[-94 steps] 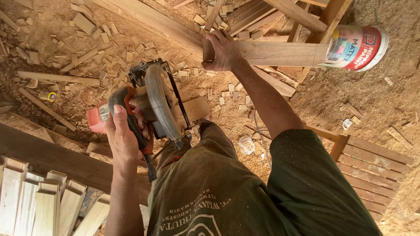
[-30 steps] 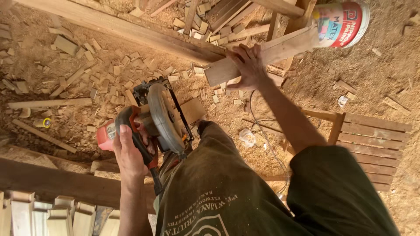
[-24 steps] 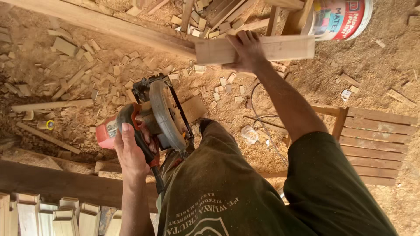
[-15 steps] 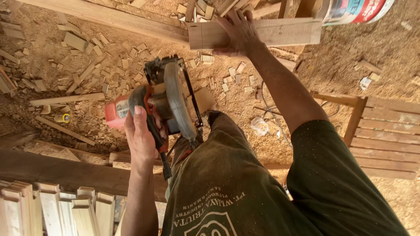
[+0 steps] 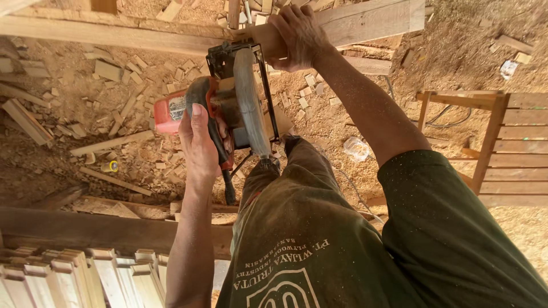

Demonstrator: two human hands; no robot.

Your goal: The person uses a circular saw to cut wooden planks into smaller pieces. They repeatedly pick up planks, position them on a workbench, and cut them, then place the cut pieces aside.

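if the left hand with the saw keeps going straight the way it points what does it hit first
Probably the wooden board gripped by the right hand: the circular saw in the left hand points at it, though depth is unclear.

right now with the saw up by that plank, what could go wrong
1. The right hand clamps the wooden plank right next to the circular saw; a slip could bring the blade to the fingers.
2. The left hand alone carries the saw, directly above the person's leg; a kickback may be hard to control with one grip.
3. Offcuts and sawdust litter the ground, so footing could shift.
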